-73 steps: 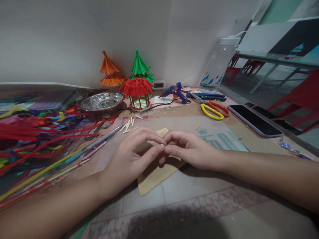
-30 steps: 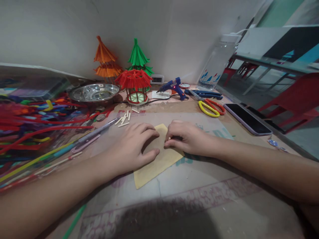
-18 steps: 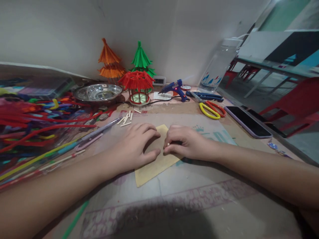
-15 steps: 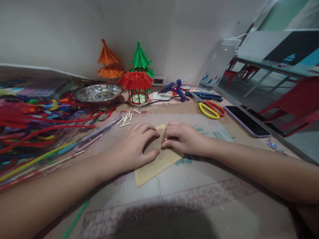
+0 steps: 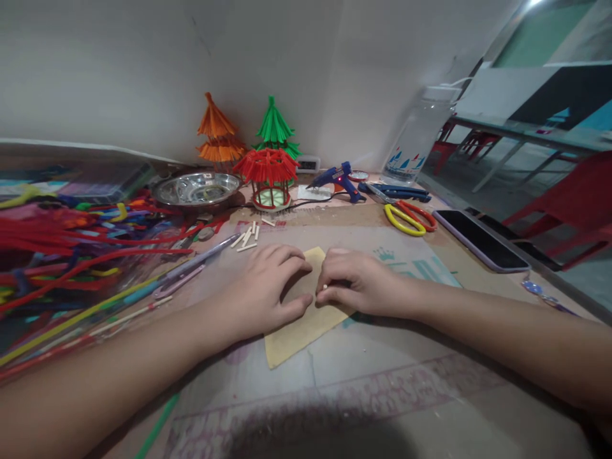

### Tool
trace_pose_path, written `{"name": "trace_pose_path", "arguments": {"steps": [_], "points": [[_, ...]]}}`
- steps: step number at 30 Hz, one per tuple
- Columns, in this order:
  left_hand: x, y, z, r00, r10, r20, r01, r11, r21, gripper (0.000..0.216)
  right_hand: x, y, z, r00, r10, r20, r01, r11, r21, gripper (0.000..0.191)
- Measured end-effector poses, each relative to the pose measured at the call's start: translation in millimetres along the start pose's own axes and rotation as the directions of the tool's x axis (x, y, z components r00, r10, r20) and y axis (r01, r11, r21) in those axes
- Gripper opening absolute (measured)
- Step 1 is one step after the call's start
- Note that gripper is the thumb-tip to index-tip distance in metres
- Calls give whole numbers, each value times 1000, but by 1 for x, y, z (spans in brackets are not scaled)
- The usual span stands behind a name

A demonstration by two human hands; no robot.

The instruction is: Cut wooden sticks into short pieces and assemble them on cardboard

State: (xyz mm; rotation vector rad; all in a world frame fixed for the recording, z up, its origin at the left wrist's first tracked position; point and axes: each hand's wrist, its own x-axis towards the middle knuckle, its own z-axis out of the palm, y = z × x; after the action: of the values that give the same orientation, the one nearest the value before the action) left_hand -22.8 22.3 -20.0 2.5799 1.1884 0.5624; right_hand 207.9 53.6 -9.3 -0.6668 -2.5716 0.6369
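Note:
A small yellowish sheet, rough like sandpaper, lies at an angle on the table under both hands. My left hand rests on its left part, thumb and fingers apart, holding nothing. Over the sheet's right part, my right hand is closed in a pinch. The pale end of a short wooden stick shows between its thumb and fingers; the rest is hidden. Just beyond my left hand lie several cut stick pieces of similar pale colour.
Red, orange and green pavilion models stand by the wall. A metal bowl and heaped pipe cleaners lie left. Rightward are a blue glue gun, scissors, a phone and a bottle.
The camera view has tilted slightly, so everything sits a little lower and further right. Both hands keep nearly the same pose over the sheet, the right one still pinching the stick.

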Motion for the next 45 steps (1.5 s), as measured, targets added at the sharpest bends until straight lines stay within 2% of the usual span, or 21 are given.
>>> {"name": "trace_pose_path", "arguments": {"steps": [2,5,8,12,16,19,22,24,26,29,33,35,39,42,45], "points": [[0,2,-1,1000,-6,-15,6,1000,-9,36,0,-1,1,1000,-7,-16,7,1000,-29,18],[-1,6,-2,1000,-14,-27,13,1000,-24,36,-2,1,2,998,54,-15,-55,997,-58,23],[-1,6,-2,1000,-16,-22,16,1000,-6,42,-4,7,3,998,31,-48,-34,997,-71,26],[0,6,-3,999,-24,-23,24,1000,2,43,-6,12,0,999,-40,-23,37,992,-118,32],[0,7,-3,1000,-15,-19,16,1000,8,43,-4,8,-2,998,-47,-43,35,971,-237,32],[0,6,-2,1000,-14,-11,14,1000,24,41,-2,1,-1,995,-95,-20,84,949,-305,31],[0,4,0,1000,4,-15,-4,1000,29,36,2,-2,1,990,-144,11,141,951,-275,30],[1,2,2,1000,16,-23,-15,999,36,35,4,0,0,985,-175,-15,164,949,-268,29],[0,1,3,1000,14,-26,-13,999,43,35,5,2,-1,986,-164,-27,148,941,-305,30],[1,-1,4,1000,17,-20,-16,998,52,35,3,3,-2,993,-116,-14,108,958,-265,28],[1,-1,4,1000,20,-20,-19,998,66,33,2,2,-1,987,-159,-31,145,954,-262,27],[1,-1,3,1000,8,-15,-7,998,62,35,3,2,-1,989,-142,-38,125,950,-285,27],[0,-1,1,1000,3,2,-3,998,55,37,3,3,-1,992,-119,-29,110,972,-210,24],[0,-1,0,1000,7,6,-7,998,67,35,4,4,0,983,-175,-50,156,951,-265,25],[1,-1,0,1000,-2,13,2,998,65,37,4,5,0,989,-138,-56,118,957,-265,24]]}}
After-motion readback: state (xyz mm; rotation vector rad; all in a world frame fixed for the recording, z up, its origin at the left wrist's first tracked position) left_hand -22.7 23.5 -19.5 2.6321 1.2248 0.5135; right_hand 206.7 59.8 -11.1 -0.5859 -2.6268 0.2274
